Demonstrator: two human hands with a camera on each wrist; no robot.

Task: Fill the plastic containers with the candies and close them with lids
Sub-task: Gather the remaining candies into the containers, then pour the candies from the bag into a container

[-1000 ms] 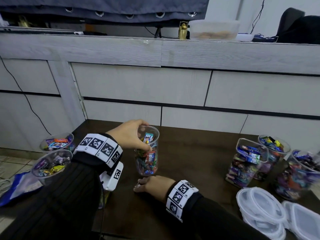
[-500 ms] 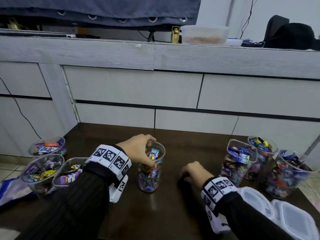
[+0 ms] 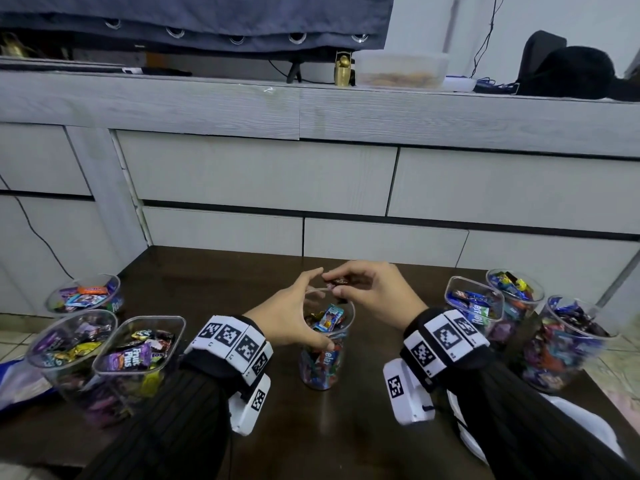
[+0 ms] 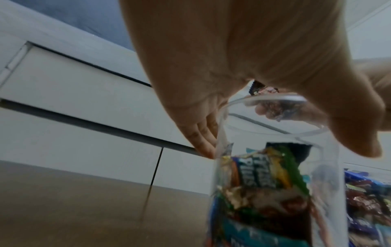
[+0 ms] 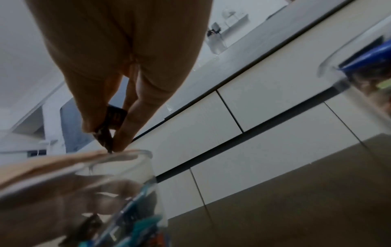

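A clear plastic container (image 3: 323, 355), about full of wrapped candies, stands mid-table. My left hand (image 3: 294, 315) grips its rim, thumb on the near side and fingers over the far side; the container (image 4: 275, 192) fills the left wrist view beneath the left hand (image 4: 243, 66). My right hand (image 3: 363, 289) hovers just over the opening and pinches a small dark-wrapped candy (image 3: 334, 282) between thumb and fingers. The right wrist view shows that candy (image 5: 112, 123) in the fingertips, right above the rim of the container (image 5: 105, 192).
Three open candy-filled containers (image 3: 135, 355) stand at the left and three more (image 3: 474, 306) at the right. White lids (image 3: 585, 427) lie at the front right, partly behind my right arm. A blue bag (image 3: 20, 382) hangs off the left edge. Grey drawers (image 3: 259, 174) rise behind the table.
My right hand rose from the table, where it had moved right, and came over the container's mouth with a dark candy pinched in it. My left hand stayed on the rim.
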